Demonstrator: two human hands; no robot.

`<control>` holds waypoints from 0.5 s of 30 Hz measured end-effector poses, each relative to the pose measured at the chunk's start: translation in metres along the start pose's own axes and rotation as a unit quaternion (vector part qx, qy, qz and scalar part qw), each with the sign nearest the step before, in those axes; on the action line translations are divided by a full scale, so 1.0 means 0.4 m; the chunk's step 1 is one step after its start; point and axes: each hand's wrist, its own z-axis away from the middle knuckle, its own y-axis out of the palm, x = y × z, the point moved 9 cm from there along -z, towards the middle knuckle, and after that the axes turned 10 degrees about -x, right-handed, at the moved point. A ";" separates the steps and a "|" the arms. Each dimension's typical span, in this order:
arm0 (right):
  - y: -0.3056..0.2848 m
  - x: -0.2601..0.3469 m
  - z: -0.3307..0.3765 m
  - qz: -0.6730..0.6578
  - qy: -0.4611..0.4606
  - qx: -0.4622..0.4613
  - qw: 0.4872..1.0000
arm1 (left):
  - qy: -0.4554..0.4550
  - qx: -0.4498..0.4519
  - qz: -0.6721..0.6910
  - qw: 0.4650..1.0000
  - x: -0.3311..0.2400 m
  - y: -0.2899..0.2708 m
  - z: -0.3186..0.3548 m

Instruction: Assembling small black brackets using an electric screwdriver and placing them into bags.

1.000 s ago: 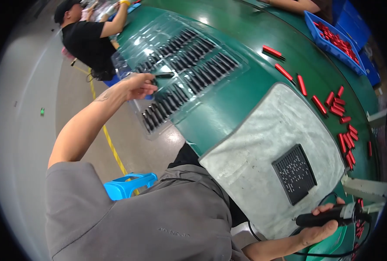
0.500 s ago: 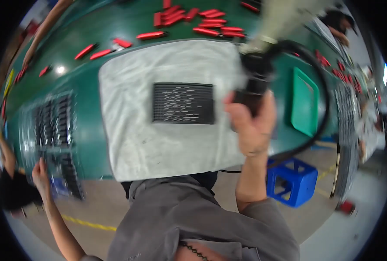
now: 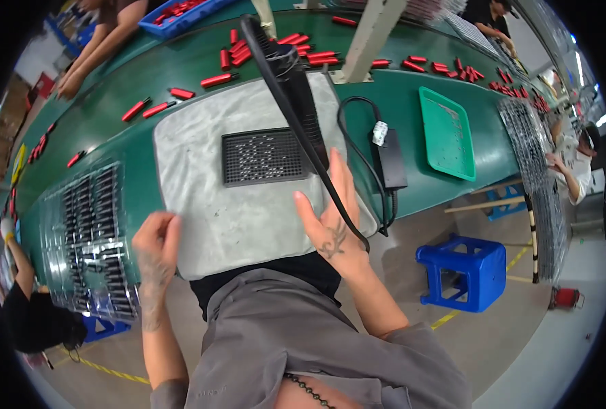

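Note:
My left hand (image 3: 157, 240) is raised beside the left edge of the grey cloth mat (image 3: 201, 235), its fingers curled and pressed to the thumb. Whatever it holds, if anything, does not show. My right hand (image 3: 334, 228) is open, fingers stretched out, close beside the lower end of a hanging black corded electric screwdriver (image 3: 301, 102). The cable passes in front of that hand. On the mat lies a black gridded tray (image 3: 296, 165) holding many small silvery pieces. A clear plastic blister tray (image 3: 127, 235) filled with black parts lies left of the mat.
Red pen-shaped pieces (image 3: 218, 80) lie scattered along the green table (image 3: 180, 65). To the right are a black power adapter (image 3: 389, 160), a shallow green tray (image 3: 446, 129) and a blue stool (image 3: 463, 273). A metal post (image 3: 370, 41) rises behind the mat. Other people work around.
My right hand has let go of the black screwdriver and moved down and left; the screwdriver now hangs over the mat. My left hand has come right from the blister tray to the mat's edge.

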 end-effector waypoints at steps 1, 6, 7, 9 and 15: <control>0.001 0.017 0.013 -0.004 -0.004 0.001 1.000 | 0.010 0.000 0.018 1.000 -0.014 0.018 -0.015; 0.026 0.044 0.105 -0.056 -0.067 0.060 0.994 | -0.005 0.004 0.097 0.995 -0.065 0.098 -0.110; 0.047 0.037 0.123 -0.087 -0.021 0.118 0.989 | -0.019 0.006 0.085 0.996 -0.062 0.104 -0.122; 0.067 0.048 0.131 -0.065 -0.058 0.127 0.988 | -0.017 -0.014 0.127 0.992 -0.056 0.107 -0.134; 0.083 0.065 0.137 0.024 -0.115 0.164 0.979 | -0.156 -0.144 0.123 0.970 0.088 -0.036 -0.062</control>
